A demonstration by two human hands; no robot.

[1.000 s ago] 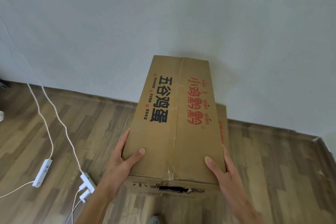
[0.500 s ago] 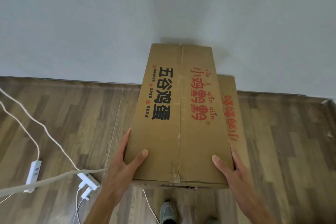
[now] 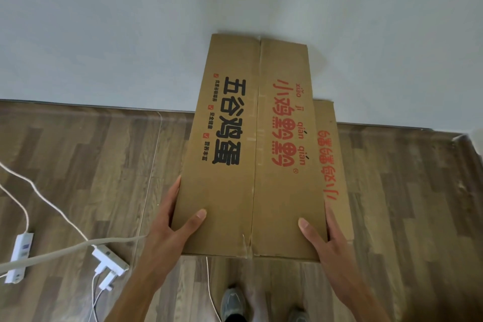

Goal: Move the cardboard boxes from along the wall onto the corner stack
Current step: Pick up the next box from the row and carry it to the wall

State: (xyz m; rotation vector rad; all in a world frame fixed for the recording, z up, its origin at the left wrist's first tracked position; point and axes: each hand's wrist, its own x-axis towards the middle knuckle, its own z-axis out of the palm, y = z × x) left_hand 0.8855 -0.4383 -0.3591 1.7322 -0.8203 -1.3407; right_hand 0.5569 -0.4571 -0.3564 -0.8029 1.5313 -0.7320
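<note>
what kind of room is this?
Probably a sparsely furnished room in a home or small office: wood-pattern plank floor, plain white wall, and white power strips with cables lying loose on the floor. Cardboard boxes suggest storage or moving.

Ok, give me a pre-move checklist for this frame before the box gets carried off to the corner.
1. Left hand gripping the cardboard box at its side, thumb on top: ok.
2. Right hand gripping the opposite side: ok.
3. Box flaps closed along the centre seam: ok.
4. Second box below it not caught by the hands: cannot tell.
5. Floor at the feet free of trip hazards: not ok, cable beside the shoe, power strips at left.
6. Corner stack ready: cannot tell, out of view.
</note>
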